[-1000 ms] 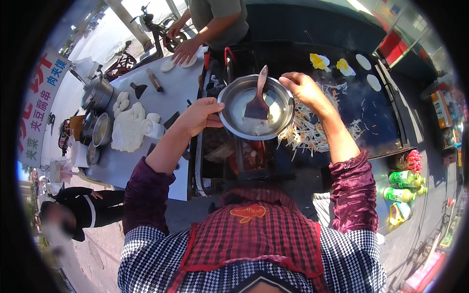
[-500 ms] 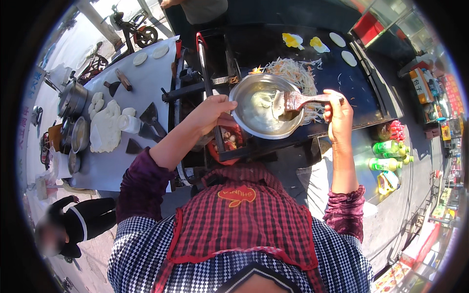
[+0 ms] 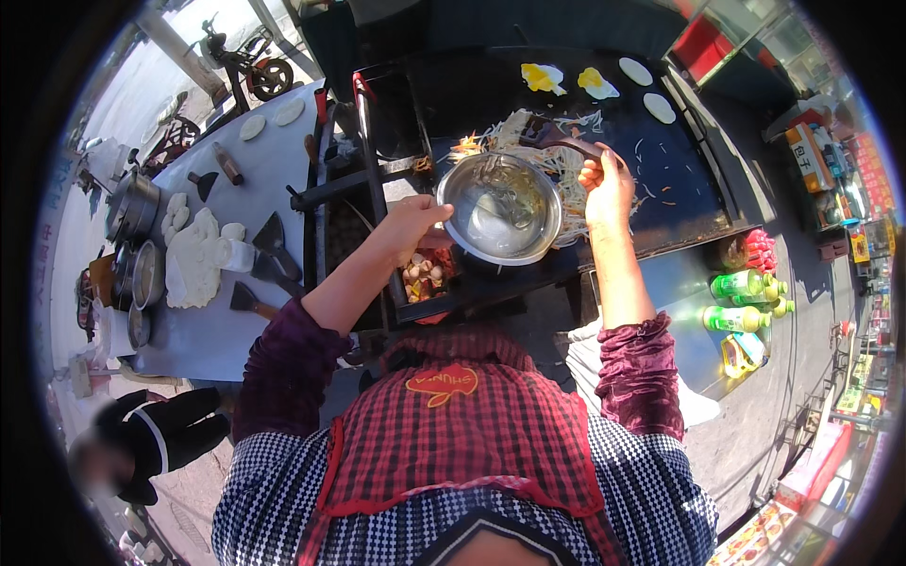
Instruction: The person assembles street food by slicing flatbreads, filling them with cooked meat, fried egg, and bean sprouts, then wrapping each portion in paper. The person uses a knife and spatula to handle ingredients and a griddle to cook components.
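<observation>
The left hand (image 3: 412,229) grips the metal bowl (image 3: 547,231) at its left rim, thumb over the edge; the other fingers are partly hidden. The bowl is over the front left of the griddle (image 3: 679,165) — whether it rests on anything cannot be established. It contains a thin, cloudy liquid (image 3: 495,224). The right hand (image 3: 609,189) has its fingers closed around the handle of a flat brush (image 3: 557,139). The brush head lies outside the bowl, over the heap of shredded vegetables (image 3: 574,189); contact cannot be confirmed. Two fried eggs (image 3: 543,78) and two pale dough rounds (image 3: 659,108) lie toward the far side of the griddle, well apart from the bowl. Assessment: the step in hand appears to be applying liquid to the shreds by brush. The next move seems to call for a level bowl and a light, controlled stroke — enough to wet the shreds without scattering them.
</observation>
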A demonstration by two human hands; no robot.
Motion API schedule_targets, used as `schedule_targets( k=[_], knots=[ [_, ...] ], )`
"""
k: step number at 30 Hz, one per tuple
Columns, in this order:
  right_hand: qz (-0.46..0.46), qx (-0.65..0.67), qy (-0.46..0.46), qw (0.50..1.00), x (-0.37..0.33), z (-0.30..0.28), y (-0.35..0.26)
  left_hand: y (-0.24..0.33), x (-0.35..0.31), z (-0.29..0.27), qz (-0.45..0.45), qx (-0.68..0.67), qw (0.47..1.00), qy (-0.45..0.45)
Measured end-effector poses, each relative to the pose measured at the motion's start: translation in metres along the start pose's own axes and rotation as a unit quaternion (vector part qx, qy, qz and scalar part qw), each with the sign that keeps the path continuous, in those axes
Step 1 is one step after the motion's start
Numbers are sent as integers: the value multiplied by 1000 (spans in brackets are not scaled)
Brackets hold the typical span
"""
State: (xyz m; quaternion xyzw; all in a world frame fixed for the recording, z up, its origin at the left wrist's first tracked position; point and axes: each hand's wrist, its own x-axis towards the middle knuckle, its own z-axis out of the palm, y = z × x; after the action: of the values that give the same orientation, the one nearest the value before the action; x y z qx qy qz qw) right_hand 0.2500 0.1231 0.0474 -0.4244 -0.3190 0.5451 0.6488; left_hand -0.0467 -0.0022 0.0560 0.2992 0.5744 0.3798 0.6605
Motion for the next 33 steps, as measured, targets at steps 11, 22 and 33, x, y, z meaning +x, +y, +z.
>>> schedule_targets(
  k=[11,22,33],
  knots=[
    [-343,-526,-148,764,-9,-18,-60,18,-30,-50,53,-8,995,79],
    [-267,-490,-166,813,-85,-5,-93,46,3,-136,135,-65,978,146],
    [-308,-518,-211,770,-72,28,-34,62,53,-177,154,-152,960,176]
  ],
)
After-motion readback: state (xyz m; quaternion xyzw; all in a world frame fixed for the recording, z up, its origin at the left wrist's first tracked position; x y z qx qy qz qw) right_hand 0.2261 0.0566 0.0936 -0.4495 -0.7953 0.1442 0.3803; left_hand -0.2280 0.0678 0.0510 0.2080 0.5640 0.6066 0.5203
